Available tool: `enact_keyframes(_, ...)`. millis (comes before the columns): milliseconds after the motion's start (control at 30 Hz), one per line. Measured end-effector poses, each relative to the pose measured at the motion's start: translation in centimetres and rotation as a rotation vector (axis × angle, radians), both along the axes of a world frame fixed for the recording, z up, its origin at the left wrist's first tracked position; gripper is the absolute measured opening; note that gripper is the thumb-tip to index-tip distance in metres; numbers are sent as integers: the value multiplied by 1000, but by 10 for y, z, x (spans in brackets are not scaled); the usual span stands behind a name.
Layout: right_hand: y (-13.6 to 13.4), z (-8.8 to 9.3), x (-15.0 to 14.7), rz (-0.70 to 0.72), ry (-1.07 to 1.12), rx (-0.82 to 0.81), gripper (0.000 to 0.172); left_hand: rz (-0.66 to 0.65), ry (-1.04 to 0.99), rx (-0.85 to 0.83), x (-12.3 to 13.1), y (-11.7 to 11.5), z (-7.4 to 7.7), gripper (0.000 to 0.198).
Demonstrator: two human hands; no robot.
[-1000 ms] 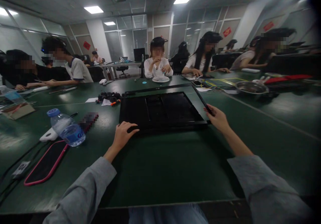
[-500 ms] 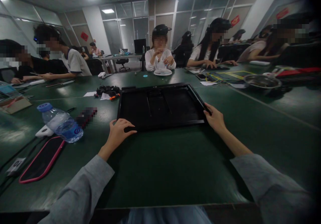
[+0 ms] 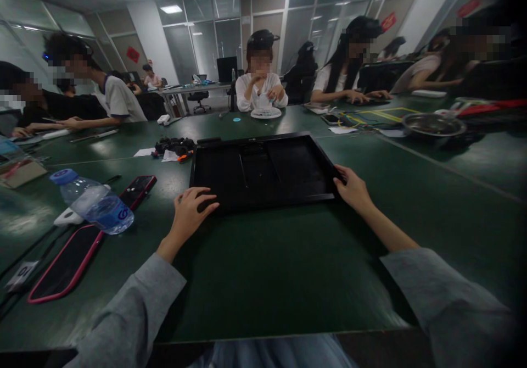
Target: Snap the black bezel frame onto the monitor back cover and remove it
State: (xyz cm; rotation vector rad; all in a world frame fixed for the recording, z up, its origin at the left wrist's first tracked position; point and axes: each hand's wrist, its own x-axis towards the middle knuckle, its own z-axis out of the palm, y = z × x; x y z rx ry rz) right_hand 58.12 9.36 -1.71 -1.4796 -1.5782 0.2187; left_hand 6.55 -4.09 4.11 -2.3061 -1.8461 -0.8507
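Note:
A black rectangular tray-like panel (image 3: 288, 166) with a raised rim lies on the green table (image 3: 284, 280) before me. Thin ridges run across its recessed inside, and a small light mark shows on its far rim. My right hand (image 3: 353, 190) grips the panel's near right edge, some fingertips hidden by the rim. At the near left corner is my left hand (image 3: 192, 210), thumb and fingers spread apart at the rim; whether it bears on the panel I cannot tell.
Left of my arm are a water bottle (image 3: 95, 203) on its side, a red-edged phone (image 3: 68, 263), a second dark phone (image 3: 139, 190) and cables. Beyond sit a dark tangled bundle (image 3: 175, 146), a white fan (image 3: 265, 113) and a metal bowl (image 3: 432, 125). Several people sit around the table.
My left hand has shifted slightly left and up, its fingers a little more spread. The right hand keeps its hold on the panel. The whole view has moved slightly.

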Motion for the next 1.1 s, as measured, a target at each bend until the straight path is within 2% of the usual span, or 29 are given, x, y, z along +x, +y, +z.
enact_keyframes(133, 2, -2, 0, -15, 27, -1, 57, 361, -152, 130, -9, 11, -8, 59)
enact_keyframes(200, 3, -2, 1, -18, 21, -9, 57, 427, -185, 68, -15, 15, -11, 61)
enact_keyframes(300, 4, -3, 2, -8, -2, -8, 53, 380, -193, -55, -22, 19, -14, 45)
enact_keyframes(367, 5, -3, 3, -3, -9, 1, 52, 364, -195, -65, -23, 20, -16, 39)
enact_keyframes(700, 0, 2, 0, -40, -42, 36, 51, 353, -257, -5, -19, 18, -20, 40)
enact_keyframes(900, 3, -2, 5, -56, -64, 37, 51, 364, -240, -59, -23, 16, -23, 43)
enact_keyframes(1000, 6, -5, 8, -34, -56, 18, 52, 338, -360, -104, -28, 19, -26, 47)
enact_keyframes(1100, 7, -6, 11, -17, -51, -9, 52, 257, -604, -138, -33, 25, -31, 47)
